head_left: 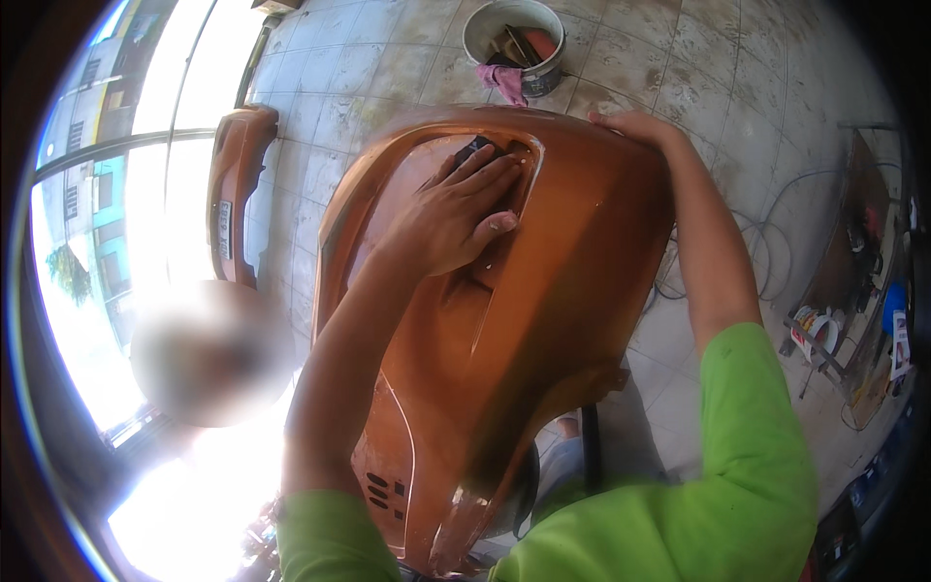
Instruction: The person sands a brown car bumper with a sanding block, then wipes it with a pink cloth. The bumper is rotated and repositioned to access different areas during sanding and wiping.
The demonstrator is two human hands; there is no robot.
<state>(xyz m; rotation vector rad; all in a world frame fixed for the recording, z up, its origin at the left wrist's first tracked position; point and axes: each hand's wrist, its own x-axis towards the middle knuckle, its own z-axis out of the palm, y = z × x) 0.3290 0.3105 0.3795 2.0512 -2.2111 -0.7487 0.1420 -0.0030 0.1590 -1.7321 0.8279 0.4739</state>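
A large orange car body panel (pixel 572 252) stands before me, with a recessed section and water drops or specks on its upper part. My left hand (pixel 451 213) lies in that recess, fingers stretched and pressed onto a dark sheet (pixel 475 147) that looks like sandpaper. Most of the sheet is hidden under the fingers. At the panel's far right corner, my right hand (pixel 640 128) grips the edge. Its fingertips rest on top, and the underside of its grip is out of sight.
Beyond the panel stands a white bucket (pixel 475 39) with a pink cloth (pixel 504 82) over its rim. Another orange bumper (pixel 228 194) with a plate lies at left. A hose (pixel 766 247) coils on the tiled floor (pixel 359 58) near a low stand (pixel 858 281) at right.
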